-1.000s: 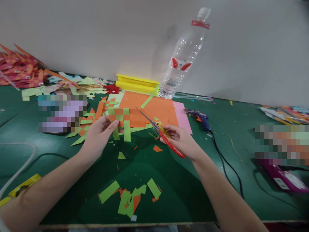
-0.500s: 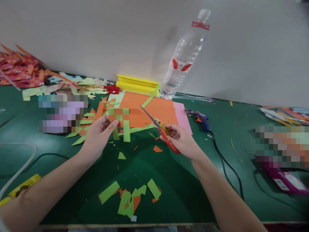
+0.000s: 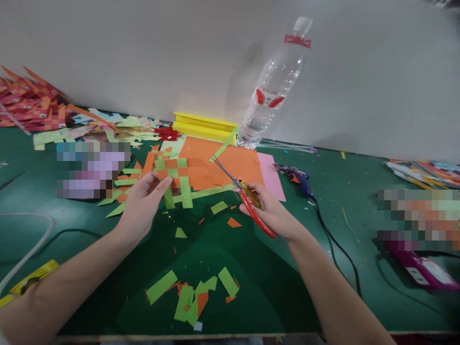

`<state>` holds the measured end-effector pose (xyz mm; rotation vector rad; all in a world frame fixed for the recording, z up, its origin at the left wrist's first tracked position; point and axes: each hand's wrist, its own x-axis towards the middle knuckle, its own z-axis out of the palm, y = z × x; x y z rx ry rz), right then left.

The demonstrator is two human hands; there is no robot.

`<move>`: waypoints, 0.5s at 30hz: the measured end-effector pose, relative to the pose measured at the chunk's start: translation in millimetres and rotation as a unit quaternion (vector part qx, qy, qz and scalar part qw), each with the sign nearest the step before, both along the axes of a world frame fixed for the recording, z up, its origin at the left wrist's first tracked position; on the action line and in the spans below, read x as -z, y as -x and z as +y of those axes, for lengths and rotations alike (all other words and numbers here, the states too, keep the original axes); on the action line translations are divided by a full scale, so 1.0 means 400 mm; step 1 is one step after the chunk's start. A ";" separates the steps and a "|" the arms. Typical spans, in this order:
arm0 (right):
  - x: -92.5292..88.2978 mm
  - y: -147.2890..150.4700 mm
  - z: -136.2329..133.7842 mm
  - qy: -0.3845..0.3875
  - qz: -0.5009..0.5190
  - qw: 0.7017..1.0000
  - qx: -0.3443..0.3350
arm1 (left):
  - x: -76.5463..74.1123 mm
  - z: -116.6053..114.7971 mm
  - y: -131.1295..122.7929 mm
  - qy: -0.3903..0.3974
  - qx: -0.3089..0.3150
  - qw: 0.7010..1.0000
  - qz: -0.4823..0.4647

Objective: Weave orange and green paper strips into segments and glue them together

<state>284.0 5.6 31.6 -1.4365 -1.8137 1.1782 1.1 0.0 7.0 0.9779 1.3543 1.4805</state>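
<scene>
Head view: left hand [image 3: 144, 202] has thumb and fingers pinched on the woven piece [image 3: 173, 172] at its left edge. Right hand [image 3: 275, 209] is wrapped round the handles of the scissors [image 3: 259, 216], blades angled up and left over the orange sheet [image 3: 235, 160], looking nearly closed, clear of the weave.

Why, my read: edge pinch leaves the loose ends free on the near and right sides; scissors held ready in the other hand so nothing needs putting down. Glue gun [image 3: 296, 176] sits to the right, probably for easy reach with its cord off the work area. Offcuts [image 3: 187, 302] lie near the front table edge, likely out of the way.

Woven piece is up in front of the person, left of center, just over the near left part of the orange sheet. Green/orange checkerboard, small, looks flat. Two green tails hang toward the person, unequal in visible length. Orange strips run out right; can't tell where they end against the same-color sheet behind
</scene>
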 end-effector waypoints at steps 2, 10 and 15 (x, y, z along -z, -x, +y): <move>-0.004 0.000 -0.002 -0.007 -0.022 1.000 -0.009 | 0.002 0.005 0.000 0.010 -0.036 0.999 -0.029; 0.001 0.010 -0.003 -0.004 -0.052 0.998 -0.030 | -0.010 0.006 -0.002 -0.021 -0.059 0.996 -0.067; -0.007 0.012 -0.005 0.013 -0.062 0.998 -0.028 | -0.004 0.003 -0.003 -0.017 -0.014 0.999 -0.039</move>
